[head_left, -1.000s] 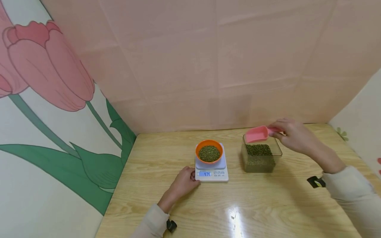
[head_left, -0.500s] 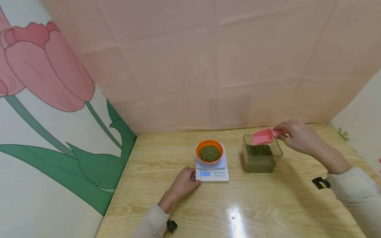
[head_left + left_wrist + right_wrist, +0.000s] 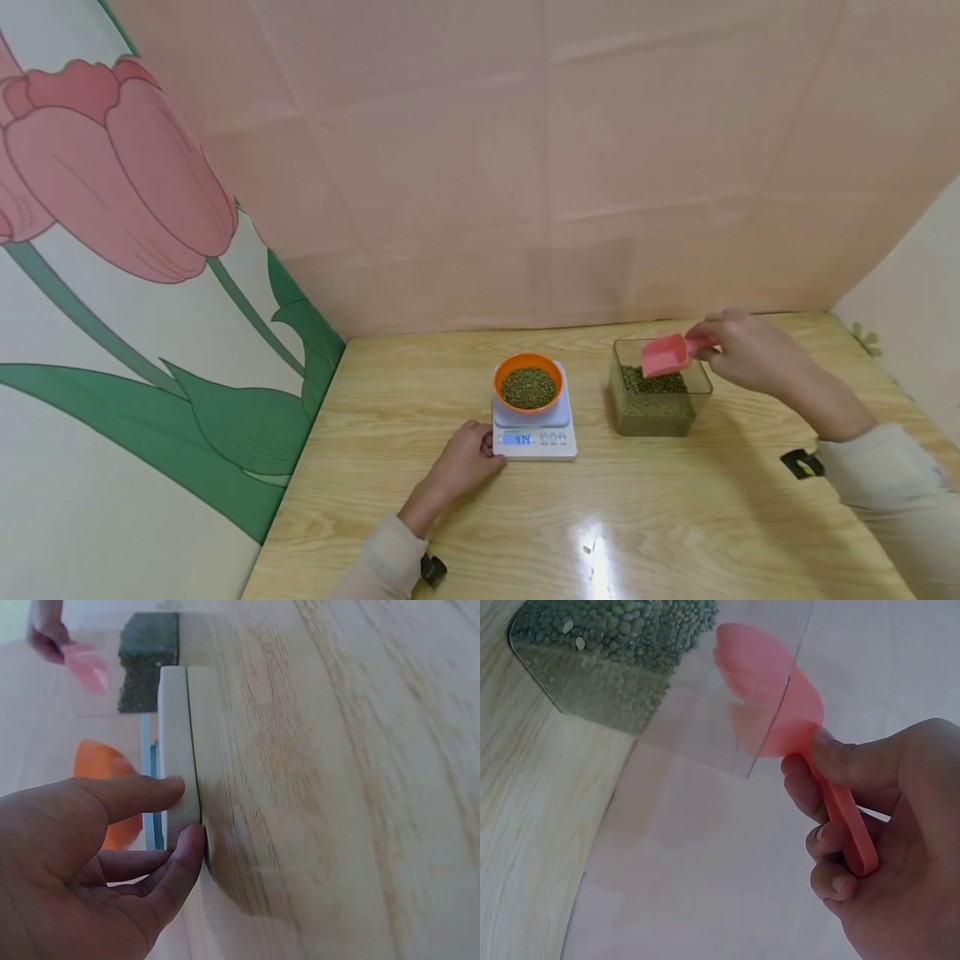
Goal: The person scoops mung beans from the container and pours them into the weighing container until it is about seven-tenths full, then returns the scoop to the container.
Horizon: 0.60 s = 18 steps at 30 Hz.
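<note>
My right hand [image 3: 750, 350] grips the handle of a pink scoop [image 3: 664, 356]. The scoop's bowl overlaps the clear plastic container [image 3: 651, 423] in the head view, above the green mung beans [image 3: 615, 645]. Through the clear wall, the right wrist view shows the scoop's bowl with no beans visible in it. My left hand [image 3: 462, 460] holds the front left corner of a white kitchen scale [image 3: 534, 447], thumb on its front side and fingers at its edge. On the scale sits an orange bowl [image 3: 527, 359] of mung beans; the lit display appears to read 474.
The wooden table [image 3: 420, 375] ends at a pink cloth backdrop [image 3: 465, 208]. A wall with a painted tulip [image 3: 120, 183] borders it on the left, a pale wall [image 3: 915, 317] on the right. The container stands to the right of the scale.
The scoop in my right hand has moved slightly right, then down toward the beans in the container. My left hand, the scale and the bowl have stayed in place.
</note>
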### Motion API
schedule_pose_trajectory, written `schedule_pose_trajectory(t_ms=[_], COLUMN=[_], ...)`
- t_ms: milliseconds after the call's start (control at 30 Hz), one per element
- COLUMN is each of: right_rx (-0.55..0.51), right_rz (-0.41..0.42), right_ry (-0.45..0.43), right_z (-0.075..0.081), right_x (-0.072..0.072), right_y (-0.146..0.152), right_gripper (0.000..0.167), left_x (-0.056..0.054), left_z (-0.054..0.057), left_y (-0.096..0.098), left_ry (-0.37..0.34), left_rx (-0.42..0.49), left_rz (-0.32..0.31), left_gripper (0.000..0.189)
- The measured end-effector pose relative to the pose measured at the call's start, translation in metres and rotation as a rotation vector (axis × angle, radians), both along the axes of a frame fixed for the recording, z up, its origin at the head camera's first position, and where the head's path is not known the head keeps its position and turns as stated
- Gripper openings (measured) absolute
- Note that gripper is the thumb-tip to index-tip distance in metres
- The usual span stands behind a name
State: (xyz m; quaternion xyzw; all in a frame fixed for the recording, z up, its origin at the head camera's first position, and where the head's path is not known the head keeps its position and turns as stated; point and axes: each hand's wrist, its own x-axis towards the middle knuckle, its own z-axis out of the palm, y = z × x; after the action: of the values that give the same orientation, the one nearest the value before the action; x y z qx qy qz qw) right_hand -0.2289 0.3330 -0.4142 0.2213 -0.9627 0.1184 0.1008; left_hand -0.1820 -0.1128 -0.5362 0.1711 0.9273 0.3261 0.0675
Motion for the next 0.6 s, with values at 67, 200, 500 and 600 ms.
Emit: schedule_pose_trajectory(t_ms=[67, 200, 500, 600], right_rx=[0.002, 0.009, 0.042, 0.050], right_rz=[0.007, 0.025, 0.043, 0.043], right_ry=[0.006, 0.007, 0.001, 0.011], right_z=[-0.002, -0.005, -0.010, -0.012], right_x=[0.000, -0.001, -0.001, -0.002], right_y=[-0.003, -0.007, -0.014, -0.017], right_gripper=[0.018, 0.019, 0.020, 0.020], left_x=[0.000, 0.000, 0.001, 0.001], left_z=[0.000, -0.001, -0.001, -0.001], left_y=[0.000, -0.001, -0.001, -0.002], left_ry=[0.001, -0.001, 0.006, 0.003], left_rx=[0.000, 0.004, 0.018, 0.023], left_rz=[-0.001, -0.001, -0.005, -0.004], left_gripper=[0.020, 0.020, 0.021, 0.022])
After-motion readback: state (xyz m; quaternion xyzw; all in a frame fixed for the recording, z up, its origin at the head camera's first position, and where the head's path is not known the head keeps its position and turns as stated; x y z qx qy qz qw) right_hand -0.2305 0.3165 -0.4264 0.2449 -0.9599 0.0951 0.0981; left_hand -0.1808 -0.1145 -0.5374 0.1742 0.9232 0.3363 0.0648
